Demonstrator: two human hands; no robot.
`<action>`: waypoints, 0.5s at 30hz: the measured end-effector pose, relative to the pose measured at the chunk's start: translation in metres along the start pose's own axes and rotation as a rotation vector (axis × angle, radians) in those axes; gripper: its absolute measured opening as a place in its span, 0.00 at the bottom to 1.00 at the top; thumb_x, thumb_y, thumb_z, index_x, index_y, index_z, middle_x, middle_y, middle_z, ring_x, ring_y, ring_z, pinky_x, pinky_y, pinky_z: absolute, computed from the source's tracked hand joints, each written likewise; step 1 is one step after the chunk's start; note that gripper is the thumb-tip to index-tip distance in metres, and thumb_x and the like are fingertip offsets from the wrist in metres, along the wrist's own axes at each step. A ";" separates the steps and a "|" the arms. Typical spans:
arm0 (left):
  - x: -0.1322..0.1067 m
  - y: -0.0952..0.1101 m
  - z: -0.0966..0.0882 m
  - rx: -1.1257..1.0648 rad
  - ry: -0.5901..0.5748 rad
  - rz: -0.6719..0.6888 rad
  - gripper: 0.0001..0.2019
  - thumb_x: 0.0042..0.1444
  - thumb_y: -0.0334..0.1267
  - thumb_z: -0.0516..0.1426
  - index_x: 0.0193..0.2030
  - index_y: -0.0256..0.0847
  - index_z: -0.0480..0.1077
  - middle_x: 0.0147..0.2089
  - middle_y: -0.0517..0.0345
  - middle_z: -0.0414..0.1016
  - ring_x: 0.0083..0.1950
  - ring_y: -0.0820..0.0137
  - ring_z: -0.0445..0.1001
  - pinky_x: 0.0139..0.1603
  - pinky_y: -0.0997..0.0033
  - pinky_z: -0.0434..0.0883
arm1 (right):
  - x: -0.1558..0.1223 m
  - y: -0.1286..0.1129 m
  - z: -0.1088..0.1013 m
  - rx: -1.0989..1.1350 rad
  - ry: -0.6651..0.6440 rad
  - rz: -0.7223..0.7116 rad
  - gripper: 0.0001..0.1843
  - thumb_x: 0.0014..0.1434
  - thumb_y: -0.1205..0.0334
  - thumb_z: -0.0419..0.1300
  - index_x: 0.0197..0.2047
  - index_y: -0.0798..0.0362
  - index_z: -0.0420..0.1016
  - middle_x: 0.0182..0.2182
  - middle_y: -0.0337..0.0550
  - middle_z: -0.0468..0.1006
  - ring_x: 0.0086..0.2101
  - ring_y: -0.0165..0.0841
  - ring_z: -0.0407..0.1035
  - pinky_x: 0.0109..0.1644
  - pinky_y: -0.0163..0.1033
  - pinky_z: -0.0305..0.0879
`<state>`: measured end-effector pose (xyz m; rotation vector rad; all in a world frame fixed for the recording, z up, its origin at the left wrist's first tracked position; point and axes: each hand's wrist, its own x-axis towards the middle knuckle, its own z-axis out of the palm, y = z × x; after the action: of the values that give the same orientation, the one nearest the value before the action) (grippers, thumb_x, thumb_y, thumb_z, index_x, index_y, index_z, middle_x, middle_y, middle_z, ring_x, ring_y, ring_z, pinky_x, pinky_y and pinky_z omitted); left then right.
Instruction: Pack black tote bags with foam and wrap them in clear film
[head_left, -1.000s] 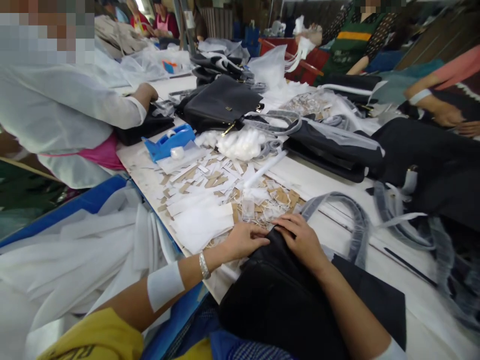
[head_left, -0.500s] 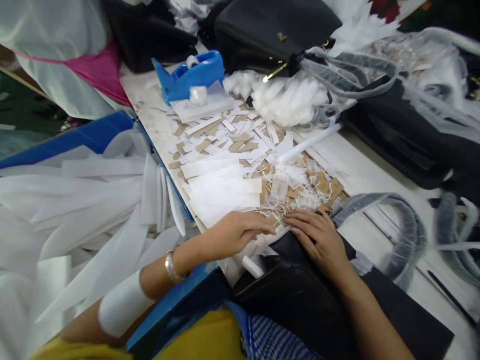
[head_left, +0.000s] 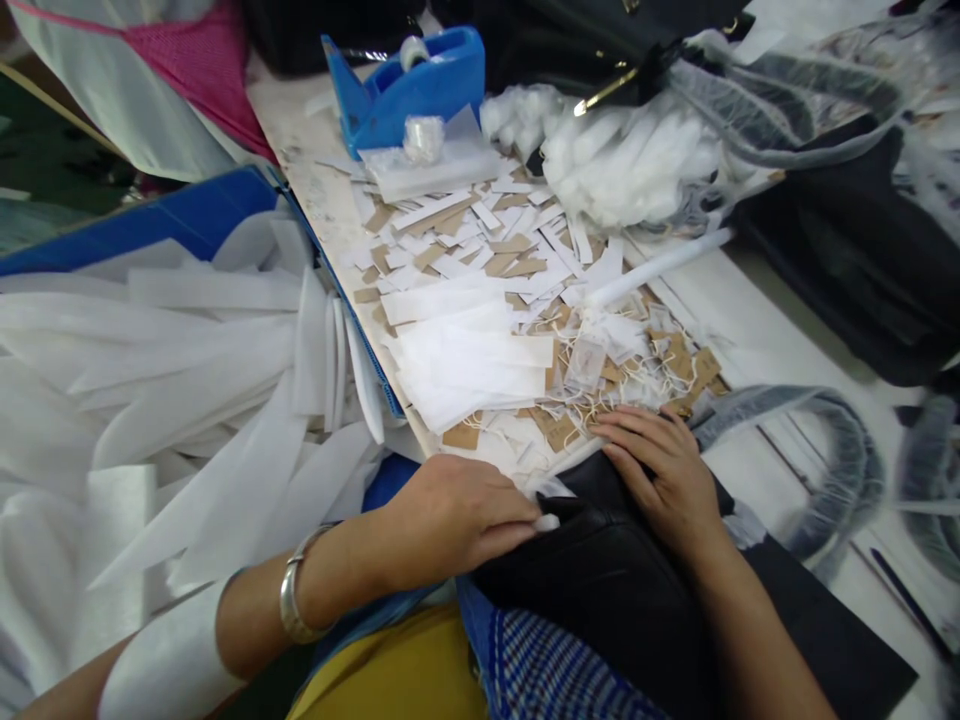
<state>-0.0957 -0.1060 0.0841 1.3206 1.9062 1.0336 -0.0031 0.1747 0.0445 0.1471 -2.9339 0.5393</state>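
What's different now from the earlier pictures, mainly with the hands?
The left hand has moved off the far corner of the black bag, back toward the body, and now appears to pinch a small white piece at the bag's edge. The view has tipped further down. The right hand stays on the bag; the blue tape dispenser stands as before.

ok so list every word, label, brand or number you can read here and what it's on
No text can be read in this view.
Brown tags: faint marks on one near the right hand, too small and blurred to read.
Clear packet: faint marks inside, too blurred to read.
Gold-coloured emblem at the top edge: cut off and too blurred to read.
Blue tape dispenser and black bag under the right hand: no lettering shows.
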 end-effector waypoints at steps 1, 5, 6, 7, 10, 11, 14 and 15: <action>0.003 0.005 -0.004 0.043 -0.033 -0.005 0.09 0.65 0.38 0.55 0.44 0.44 0.78 0.38 0.57 0.82 0.39 0.69 0.78 0.41 0.72 0.70 | 0.000 -0.001 0.000 0.007 0.001 0.000 0.12 0.68 0.57 0.55 0.50 0.44 0.77 0.50 0.40 0.79 0.55 0.39 0.68 0.66 0.54 0.49; 0.024 0.014 -0.010 0.139 -0.139 0.031 0.05 0.58 0.34 0.59 0.35 0.45 0.77 0.33 0.59 0.80 0.38 0.67 0.77 0.39 0.71 0.69 | 0.001 -0.003 0.000 0.015 -0.002 0.009 0.12 0.68 0.56 0.55 0.50 0.43 0.77 0.50 0.39 0.79 0.55 0.39 0.68 0.66 0.53 0.49; 0.030 0.014 -0.009 0.172 -0.157 0.049 0.05 0.57 0.33 0.59 0.32 0.45 0.77 0.32 0.58 0.80 0.37 0.66 0.77 0.38 0.70 0.68 | 0.001 -0.004 0.000 0.012 -0.001 0.012 0.12 0.68 0.56 0.55 0.50 0.43 0.77 0.50 0.39 0.80 0.55 0.38 0.68 0.66 0.53 0.49; 0.034 0.014 -0.009 0.189 -0.180 0.065 0.06 0.56 0.32 0.59 0.30 0.44 0.76 0.31 0.58 0.79 0.36 0.66 0.76 0.37 0.70 0.68 | 0.001 -0.004 0.000 0.009 -0.001 0.016 0.12 0.68 0.56 0.55 0.50 0.43 0.77 0.50 0.39 0.80 0.55 0.38 0.68 0.66 0.53 0.48; 0.036 0.014 -0.006 0.109 -0.244 0.037 0.07 0.59 0.33 0.58 0.31 0.44 0.75 0.31 0.60 0.79 0.35 0.68 0.76 0.36 0.72 0.67 | 0.001 -0.005 -0.001 0.011 -0.008 0.023 0.12 0.68 0.56 0.55 0.51 0.43 0.76 0.51 0.39 0.79 0.56 0.38 0.67 0.66 0.53 0.48; 0.033 0.015 -0.005 0.061 -0.246 0.009 0.08 0.62 0.34 0.56 0.33 0.44 0.75 0.32 0.61 0.80 0.35 0.70 0.76 0.37 0.73 0.67 | 0.001 -0.005 -0.001 0.012 -0.008 0.024 0.12 0.68 0.56 0.55 0.52 0.42 0.76 0.51 0.39 0.79 0.56 0.38 0.67 0.66 0.53 0.47; 0.016 0.020 -0.001 -0.008 -0.168 -0.077 0.14 0.69 0.39 0.49 0.35 0.42 0.74 0.32 0.60 0.78 0.35 0.72 0.75 0.38 0.75 0.67 | 0.001 -0.006 0.000 0.005 -0.012 0.019 0.13 0.68 0.55 0.54 0.52 0.42 0.76 0.52 0.38 0.79 0.57 0.37 0.66 0.67 0.53 0.45; 0.010 0.023 0.000 -0.015 -0.127 -0.072 0.16 0.70 0.40 0.47 0.36 0.42 0.73 0.33 0.59 0.78 0.36 0.71 0.74 0.39 0.74 0.67 | 0.001 -0.006 0.000 0.001 -0.014 0.019 0.13 0.69 0.55 0.54 0.52 0.42 0.76 0.52 0.38 0.79 0.57 0.37 0.66 0.67 0.53 0.45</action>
<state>-0.0877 -0.0913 0.1031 1.2688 1.8340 0.9050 -0.0037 0.1691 0.0469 0.1243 -2.9516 0.5448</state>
